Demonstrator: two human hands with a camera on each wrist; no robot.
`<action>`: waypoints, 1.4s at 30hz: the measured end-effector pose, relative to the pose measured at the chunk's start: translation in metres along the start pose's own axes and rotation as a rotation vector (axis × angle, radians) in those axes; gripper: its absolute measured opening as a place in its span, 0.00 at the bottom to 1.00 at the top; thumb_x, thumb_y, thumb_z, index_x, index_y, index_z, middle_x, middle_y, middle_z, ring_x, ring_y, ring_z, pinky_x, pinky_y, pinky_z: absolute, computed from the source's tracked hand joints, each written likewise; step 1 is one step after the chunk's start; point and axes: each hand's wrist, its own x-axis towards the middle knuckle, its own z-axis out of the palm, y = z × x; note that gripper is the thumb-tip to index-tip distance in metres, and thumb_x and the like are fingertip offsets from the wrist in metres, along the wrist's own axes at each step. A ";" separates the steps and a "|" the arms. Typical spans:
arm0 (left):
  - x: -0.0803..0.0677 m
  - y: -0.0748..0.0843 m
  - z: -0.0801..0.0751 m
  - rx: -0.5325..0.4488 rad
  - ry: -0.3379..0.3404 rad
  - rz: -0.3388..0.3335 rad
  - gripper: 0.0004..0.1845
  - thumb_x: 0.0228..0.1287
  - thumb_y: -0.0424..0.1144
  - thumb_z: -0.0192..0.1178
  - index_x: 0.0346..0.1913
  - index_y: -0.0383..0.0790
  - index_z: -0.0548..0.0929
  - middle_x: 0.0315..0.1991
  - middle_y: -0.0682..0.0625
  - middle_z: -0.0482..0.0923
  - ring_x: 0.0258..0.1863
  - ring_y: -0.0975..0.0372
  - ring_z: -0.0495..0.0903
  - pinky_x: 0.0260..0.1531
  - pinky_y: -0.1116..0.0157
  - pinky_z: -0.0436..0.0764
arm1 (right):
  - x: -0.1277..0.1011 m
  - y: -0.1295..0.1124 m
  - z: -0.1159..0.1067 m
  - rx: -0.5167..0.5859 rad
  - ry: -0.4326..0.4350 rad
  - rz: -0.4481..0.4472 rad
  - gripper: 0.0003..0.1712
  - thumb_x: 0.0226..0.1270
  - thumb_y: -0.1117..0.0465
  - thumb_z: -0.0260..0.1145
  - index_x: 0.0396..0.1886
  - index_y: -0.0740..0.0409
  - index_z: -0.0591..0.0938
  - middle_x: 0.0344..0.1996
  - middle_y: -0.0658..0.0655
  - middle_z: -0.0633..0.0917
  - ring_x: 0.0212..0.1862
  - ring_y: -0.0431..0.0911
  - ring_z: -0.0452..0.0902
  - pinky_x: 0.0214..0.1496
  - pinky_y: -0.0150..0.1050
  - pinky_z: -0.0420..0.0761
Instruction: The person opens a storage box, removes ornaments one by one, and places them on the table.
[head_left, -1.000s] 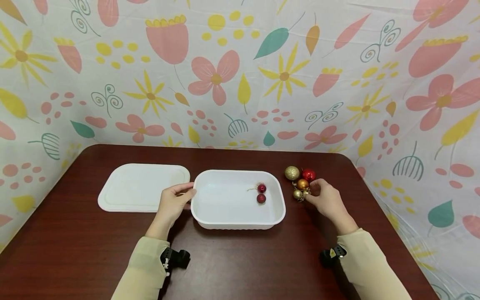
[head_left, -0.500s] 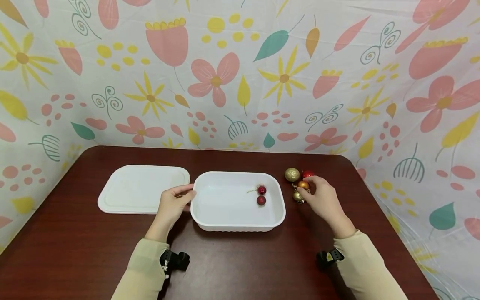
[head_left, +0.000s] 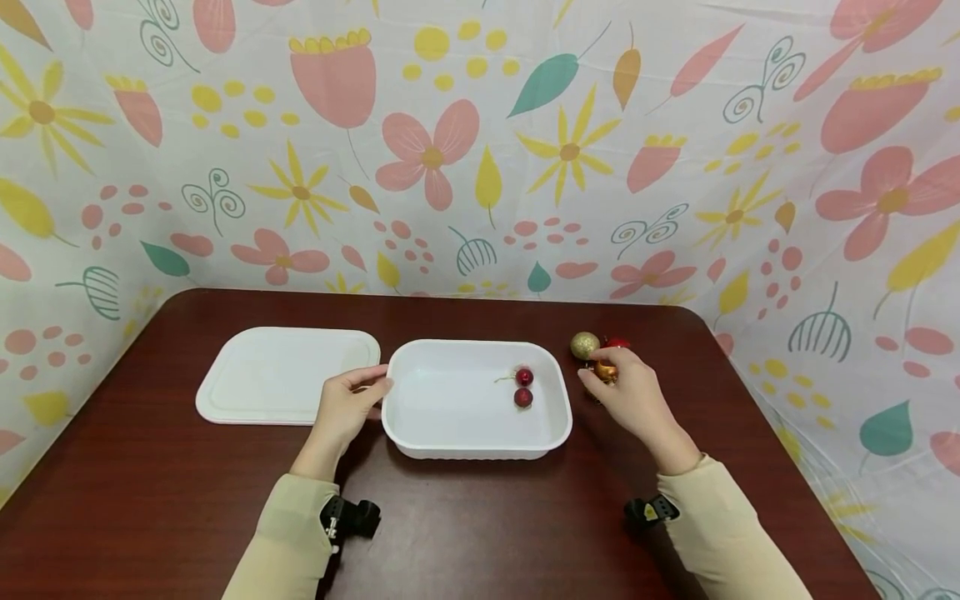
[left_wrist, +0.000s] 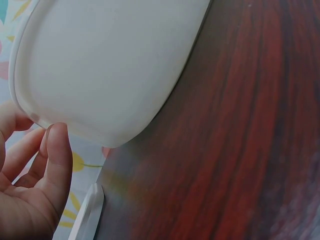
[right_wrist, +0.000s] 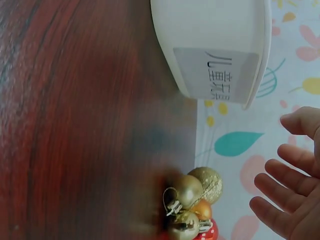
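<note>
A white plastic container (head_left: 408, 437) stands mid-table with two small red baubles (head_left: 523, 387) inside. My left hand (head_left: 378, 385) holds its left rim, and in the left wrist view the thumb (left_wrist: 55, 150) presses the outer wall (left_wrist: 115, 65). To the container's right lies a cluster of baubles (right_wrist: 192, 205): glittery gold (head_left: 584, 344), red (head_left: 617, 342) and orange (head_left: 606, 372). My right hand (head_left: 597, 367) hovers over the cluster. In the right wrist view its fingers (right_wrist: 280, 200) are spread and apart from the baubles.
The container's flat white lid (head_left: 285, 375) lies to its left on the dark wooden table (head_left: 480, 517). A flower-patterned cloth (head_left: 480, 167) walls in the table at the back and on both sides. The container wall carries a label (right_wrist: 217, 75).
My right hand has shifted left and slightly back, from the cluster's right side to over it, and now hides the small gold baubles. The left hand and container have stayed put.
</note>
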 end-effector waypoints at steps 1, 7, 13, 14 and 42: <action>0.000 0.000 0.000 0.000 0.000 0.002 0.18 0.60 0.33 0.63 0.53 0.30 0.81 0.34 0.51 0.83 0.26 0.65 0.82 0.23 0.70 0.83 | 0.000 -0.001 0.000 0.002 -0.002 0.000 0.19 0.60 0.58 0.67 0.47 0.66 0.80 0.44 0.66 0.82 0.46 0.58 0.78 0.49 0.54 0.79; 0.000 0.002 0.001 -0.001 -0.005 0.001 0.18 0.60 0.33 0.63 0.53 0.30 0.80 0.34 0.52 0.82 0.27 0.65 0.82 0.24 0.70 0.84 | 0.001 -0.009 0.003 0.007 -0.029 -0.022 0.18 0.59 0.59 0.68 0.47 0.65 0.80 0.43 0.64 0.83 0.44 0.58 0.79 0.47 0.53 0.80; -0.002 0.003 0.000 -0.007 -0.008 -0.003 0.19 0.60 0.33 0.63 0.54 0.30 0.80 0.35 0.51 0.81 0.27 0.64 0.82 0.24 0.69 0.84 | 0.001 -0.019 0.007 0.028 -0.060 -0.066 0.18 0.59 0.59 0.69 0.47 0.64 0.81 0.44 0.62 0.83 0.42 0.54 0.78 0.43 0.49 0.81; -0.001 0.003 0.000 -0.004 -0.008 -0.001 0.19 0.60 0.33 0.63 0.54 0.30 0.80 0.35 0.51 0.81 0.27 0.64 0.82 0.24 0.69 0.84 | 0.001 -0.022 0.007 0.033 -0.064 -0.074 0.18 0.59 0.59 0.69 0.47 0.64 0.81 0.44 0.62 0.83 0.42 0.54 0.78 0.44 0.49 0.81; -0.006 -0.001 0.001 -0.023 -0.001 0.002 0.19 0.60 0.31 0.63 0.54 0.29 0.80 0.35 0.50 0.82 0.26 0.64 0.82 0.23 0.68 0.84 | 0.000 -0.047 0.021 0.015 -0.193 -0.241 0.20 0.56 0.56 0.72 0.46 0.60 0.82 0.43 0.55 0.84 0.48 0.47 0.79 0.51 0.45 0.82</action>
